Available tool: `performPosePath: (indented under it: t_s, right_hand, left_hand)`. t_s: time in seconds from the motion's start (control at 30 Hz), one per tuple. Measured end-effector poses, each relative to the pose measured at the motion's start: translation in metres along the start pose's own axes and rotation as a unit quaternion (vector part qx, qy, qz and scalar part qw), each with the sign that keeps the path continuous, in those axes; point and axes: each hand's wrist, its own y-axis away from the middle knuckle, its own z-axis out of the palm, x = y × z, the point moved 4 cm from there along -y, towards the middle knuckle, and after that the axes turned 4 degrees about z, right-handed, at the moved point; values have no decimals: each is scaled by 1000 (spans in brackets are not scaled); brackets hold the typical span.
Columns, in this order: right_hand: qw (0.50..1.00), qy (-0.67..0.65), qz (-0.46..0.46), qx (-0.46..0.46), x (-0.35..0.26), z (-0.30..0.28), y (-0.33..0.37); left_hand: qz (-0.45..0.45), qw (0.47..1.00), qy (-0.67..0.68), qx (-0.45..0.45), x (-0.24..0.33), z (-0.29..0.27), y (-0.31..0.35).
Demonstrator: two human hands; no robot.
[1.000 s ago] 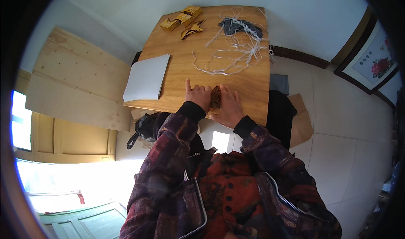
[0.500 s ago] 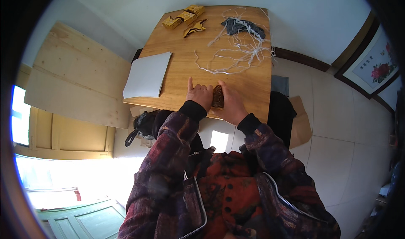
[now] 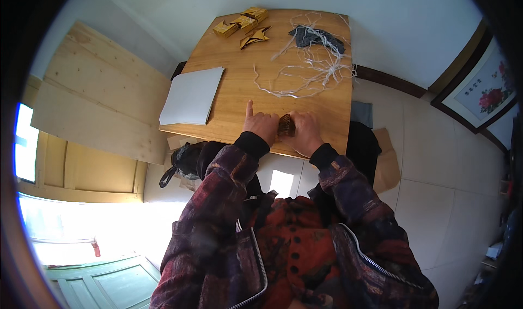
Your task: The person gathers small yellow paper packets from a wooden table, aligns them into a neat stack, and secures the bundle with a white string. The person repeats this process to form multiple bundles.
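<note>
Both hands meet near the front edge of a wooden table. My left hand and my right hand together hold a small dark brown and gold folded paper piece between them. The left index finger sticks out straight over the tabletop. Loose white strings lie spread across the table just beyond the hands. Folded gold paper shapes sit at the far left corner, with a star-like gold piece beside them.
A stack of white paper sheets lies on the table's left side. A dark grey cloth rests under the strings at the far right. Pale wooden boards lean on the left. A framed flower picture stands at the right wall.
The hands stay together on the small folded piece with only slight shifts of the fingers. Nothing else on the table has moved.
</note>
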Motion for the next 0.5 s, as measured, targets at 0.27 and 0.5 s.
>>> performPosePath:
  t_s: [0.27, 0.5]
  right_hand:
    - [1000, -10, -6, 1, 2, 6, 5]
    - [995, -94, -13, 14, 1, 11, 1]
  left_hand:
    - [12, 999, 5, 33, 1, 9, 6]
    - [14, 999, 12, 31, 0, 8, 7]
